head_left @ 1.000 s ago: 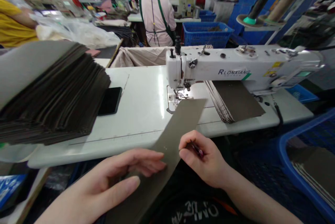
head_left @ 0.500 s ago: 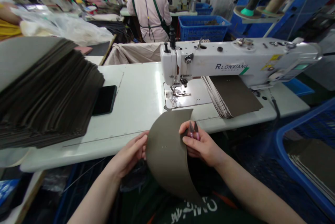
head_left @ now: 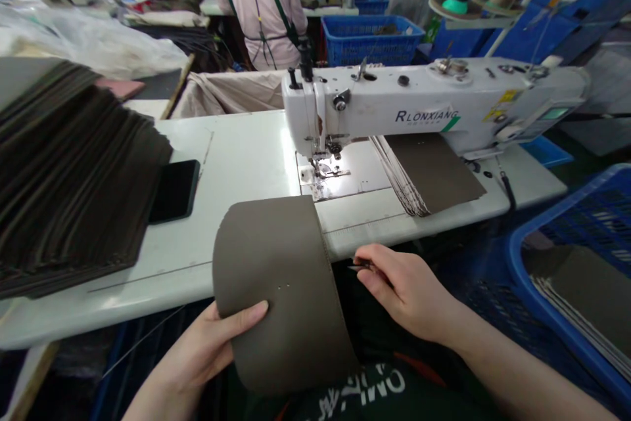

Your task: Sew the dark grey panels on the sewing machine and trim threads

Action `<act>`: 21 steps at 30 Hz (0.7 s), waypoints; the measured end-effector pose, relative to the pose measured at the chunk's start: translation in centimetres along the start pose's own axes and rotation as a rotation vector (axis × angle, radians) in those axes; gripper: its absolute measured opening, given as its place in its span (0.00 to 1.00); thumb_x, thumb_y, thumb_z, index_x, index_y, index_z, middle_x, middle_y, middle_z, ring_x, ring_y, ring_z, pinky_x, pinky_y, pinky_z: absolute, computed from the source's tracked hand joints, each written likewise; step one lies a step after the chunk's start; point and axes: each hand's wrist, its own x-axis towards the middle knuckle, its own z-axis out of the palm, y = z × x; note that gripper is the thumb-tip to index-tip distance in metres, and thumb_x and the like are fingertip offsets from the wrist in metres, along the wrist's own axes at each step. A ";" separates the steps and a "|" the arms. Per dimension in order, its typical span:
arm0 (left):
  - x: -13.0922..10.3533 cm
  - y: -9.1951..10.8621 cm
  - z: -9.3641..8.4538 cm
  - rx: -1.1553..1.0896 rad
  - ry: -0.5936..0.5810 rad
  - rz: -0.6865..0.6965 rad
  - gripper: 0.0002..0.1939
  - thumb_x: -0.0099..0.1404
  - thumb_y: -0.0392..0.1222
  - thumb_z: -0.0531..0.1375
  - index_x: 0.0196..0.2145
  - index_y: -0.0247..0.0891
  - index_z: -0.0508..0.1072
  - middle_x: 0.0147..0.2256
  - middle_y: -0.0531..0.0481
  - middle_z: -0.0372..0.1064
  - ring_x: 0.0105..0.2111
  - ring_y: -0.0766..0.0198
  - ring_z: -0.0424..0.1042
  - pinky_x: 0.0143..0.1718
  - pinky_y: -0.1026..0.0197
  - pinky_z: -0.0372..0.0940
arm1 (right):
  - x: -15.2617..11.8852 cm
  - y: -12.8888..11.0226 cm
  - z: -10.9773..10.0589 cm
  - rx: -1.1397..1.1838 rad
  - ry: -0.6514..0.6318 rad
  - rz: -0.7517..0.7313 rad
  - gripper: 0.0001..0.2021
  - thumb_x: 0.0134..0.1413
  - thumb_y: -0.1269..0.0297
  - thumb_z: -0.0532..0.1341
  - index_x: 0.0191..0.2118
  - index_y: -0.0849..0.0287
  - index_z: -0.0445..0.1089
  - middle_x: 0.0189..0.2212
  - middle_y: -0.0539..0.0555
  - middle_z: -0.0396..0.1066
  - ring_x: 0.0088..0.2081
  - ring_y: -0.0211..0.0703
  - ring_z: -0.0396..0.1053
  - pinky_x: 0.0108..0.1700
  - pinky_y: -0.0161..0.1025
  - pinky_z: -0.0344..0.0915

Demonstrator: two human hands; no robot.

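A curved, dark olive panel (head_left: 283, 250) of fabric or leather-like sheet lies over the table's front edge and my lap. My left hand (head_left: 217, 335) grips its lower left side, thumb on the face and fingers behind. Two small pairs of marks show near the panel's middle. Just off its right edge, my right hand (head_left: 401, 286) is closed around thread snips (head_left: 361, 266); mostly the blades show, pointing left. Beyond the panel stands a white sewing machine (head_left: 384, 102), its needle area above the metal plate (head_left: 365, 175).
A tall stack of dark panels (head_left: 73, 178) fills the table's left, beside a black phone (head_left: 175, 191). More panels (head_left: 434, 171) lie under the machine arm. At right, a blue basket (head_left: 517, 243) holds similar pieces. A person (head_left: 263, 7) in pink stands beyond the table.
My right hand has let go of the panel's right edge and moved slightly right and down, the snips now turned left. The panel has flattened and shifted left; my left thumb now presses its face.
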 end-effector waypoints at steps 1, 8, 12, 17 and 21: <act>-0.3 0.2 0.3 0.015 0.022 0.006 0.17 0.46 0.35 0.74 0.36 0.35 0.80 0.37 0.43 0.79 0.34 0.51 0.79 0.36 0.57 0.76 | -0.2 -0.1 -0.1 -0.058 -0.002 -0.029 0.09 0.67 0.58 0.53 0.46 0.56 0.64 0.36 0.50 0.68 0.35 0.38 0.64 0.37 0.36 0.54; -1.5 0.8 1.9 0.084 0.098 0.034 0.18 0.42 0.36 0.76 0.33 0.34 0.80 0.35 0.43 0.80 0.32 0.51 0.79 0.32 0.60 0.76 | -0.5 -0.6 0.0 -0.217 -0.044 -0.185 0.10 0.68 0.59 0.51 0.47 0.57 0.63 0.34 0.49 0.70 0.33 0.39 0.63 0.35 0.37 0.53; -1.7 1.0 2.1 0.092 0.110 0.038 0.18 0.41 0.36 0.76 0.33 0.34 0.80 0.33 0.45 0.80 0.32 0.51 0.79 0.32 0.61 0.76 | -0.4 -0.8 -0.2 -0.272 -0.054 -0.216 0.10 0.69 0.60 0.50 0.46 0.58 0.64 0.32 0.50 0.69 0.31 0.39 0.62 0.34 0.38 0.52; -1.8 1.1 2.0 0.098 0.081 0.022 0.17 0.44 0.35 0.75 0.34 0.35 0.80 0.34 0.46 0.80 0.33 0.51 0.80 0.33 0.61 0.76 | -0.4 -0.8 -0.1 -0.333 -0.068 -0.219 0.12 0.69 0.58 0.49 0.46 0.58 0.65 0.32 0.51 0.70 0.31 0.40 0.63 0.33 0.39 0.50; -1.7 0.9 1.8 0.097 0.045 0.018 0.15 0.45 0.36 0.75 0.33 0.37 0.81 0.34 0.47 0.80 0.33 0.52 0.79 0.33 0.62 0.75 | -0.4 -0.8 0.1 -0.361 -0.087 -0.212 0.12 0.69 0.58 0.49 0.44 0.58 0.65 0.31 0.52 0.70 0.31 0.40 0.63 0.33 0.40 0.49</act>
